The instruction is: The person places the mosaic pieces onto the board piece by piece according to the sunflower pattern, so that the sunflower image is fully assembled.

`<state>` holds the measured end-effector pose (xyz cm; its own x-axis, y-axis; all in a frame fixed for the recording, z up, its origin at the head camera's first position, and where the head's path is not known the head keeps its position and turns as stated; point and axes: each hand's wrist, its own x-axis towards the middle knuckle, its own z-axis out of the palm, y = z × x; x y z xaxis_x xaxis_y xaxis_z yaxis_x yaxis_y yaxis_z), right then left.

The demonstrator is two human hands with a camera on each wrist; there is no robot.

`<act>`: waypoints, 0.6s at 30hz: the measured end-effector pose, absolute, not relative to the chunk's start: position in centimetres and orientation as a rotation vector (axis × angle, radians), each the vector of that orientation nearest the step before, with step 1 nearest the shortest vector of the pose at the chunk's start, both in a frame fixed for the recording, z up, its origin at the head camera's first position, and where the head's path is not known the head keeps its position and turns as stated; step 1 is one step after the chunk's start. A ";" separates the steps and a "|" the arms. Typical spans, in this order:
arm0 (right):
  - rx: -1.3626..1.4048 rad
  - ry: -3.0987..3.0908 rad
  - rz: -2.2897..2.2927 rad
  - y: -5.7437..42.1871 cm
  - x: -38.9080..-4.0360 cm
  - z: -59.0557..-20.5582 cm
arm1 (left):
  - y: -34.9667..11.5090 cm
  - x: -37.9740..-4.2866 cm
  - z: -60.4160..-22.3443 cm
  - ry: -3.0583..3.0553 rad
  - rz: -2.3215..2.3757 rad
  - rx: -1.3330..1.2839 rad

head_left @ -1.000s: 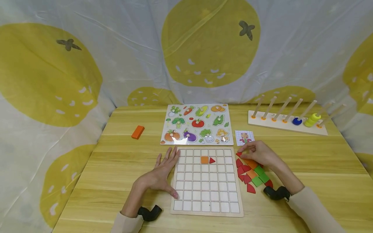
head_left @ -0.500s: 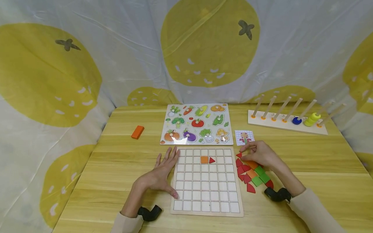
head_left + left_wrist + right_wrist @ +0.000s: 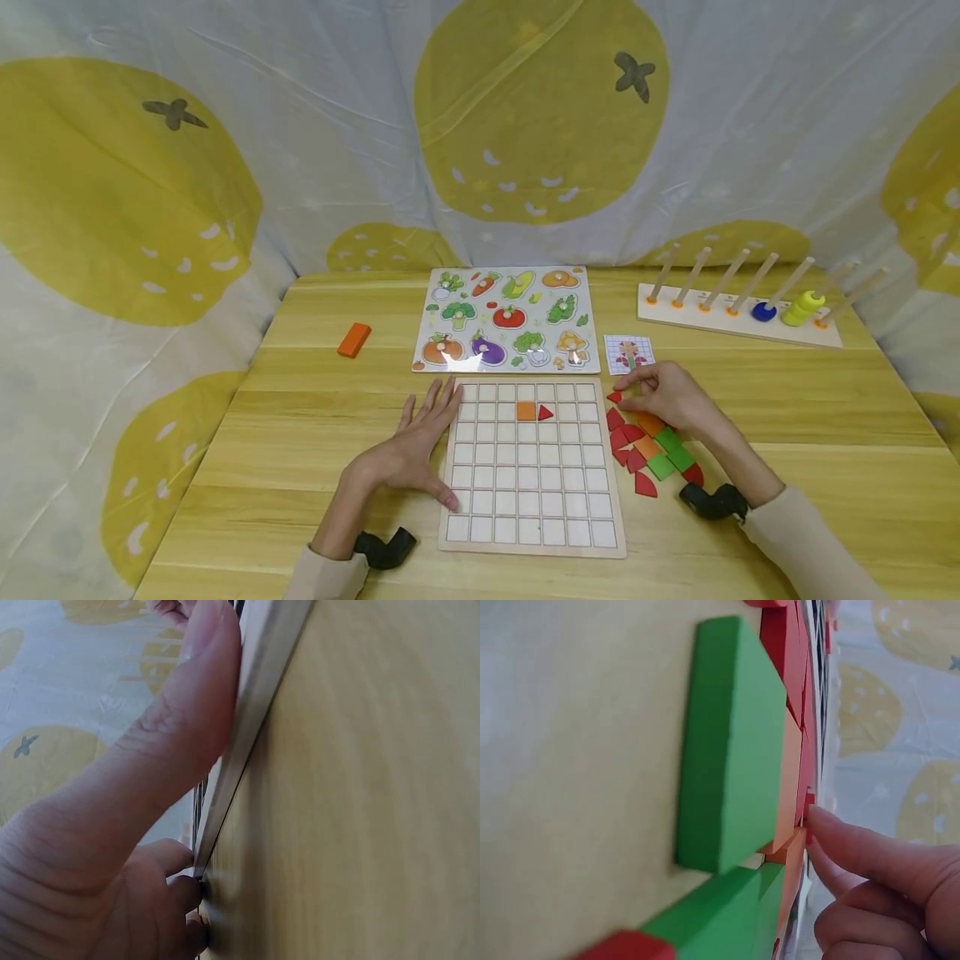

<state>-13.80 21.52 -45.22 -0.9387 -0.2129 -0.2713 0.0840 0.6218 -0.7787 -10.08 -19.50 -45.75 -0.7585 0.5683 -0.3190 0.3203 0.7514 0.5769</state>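
The left hand (image 3: pixel 408 454) lies in the lower middle of the head view, fingers and thumb spread wide along the left edge of a pale wooden grid board (image 3: pixel 528 479); it touches that edge and grasps nothing. Right of the board, the right hand (image 3: pixel 671 396) has thumb and index finger nearly closed, pinching a small red triangular piece (image 3: pixel 614 397) just beside the board's upper right edge. The other fingers are curled in.

Under and below the right hand, a loose cluster of flat red, orange and green pieces (image 3: pixel 647 448) lies on the light wooden table (image 3: pixel 285 467). In the board's second row from the top sit an orange square piece (image 3: pixel 527 411) and, directly right of it, a red triangle (image 3: pixel 545 412).

Above the right hand lies a white printed pattern card (image 3: pixel 628 354). A white vegetable puzzle board (image 3: pixel 510 317) lies above the grid board, an orange rectangular block (image 3: pixel 354 340) is at centre left, and a pale wooden peg rack (image 3: pixel 675 315) stands at the right.
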 end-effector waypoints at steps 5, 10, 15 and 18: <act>-0.122 2.516 -1.247 21.6 -13.8 -45.1 | -19.5 -10.1 -45.7 2.466 0.690 0.672; -0.201 2.470 -1.313 20.4 -13.8 -44.6 | -19.5 -10.1 -45.7 2.469 0.687 0.670; -0.259 2.371 -1.370 16.9 -13.9 -43.8 | -19.5 -10.0 -45.7 2.467 0.683 0.668; -0.299 2.343 -1.374 14.3 -14.1 -43.6 | -19.4 -10.0 -45.8 2.465 0.686 0.668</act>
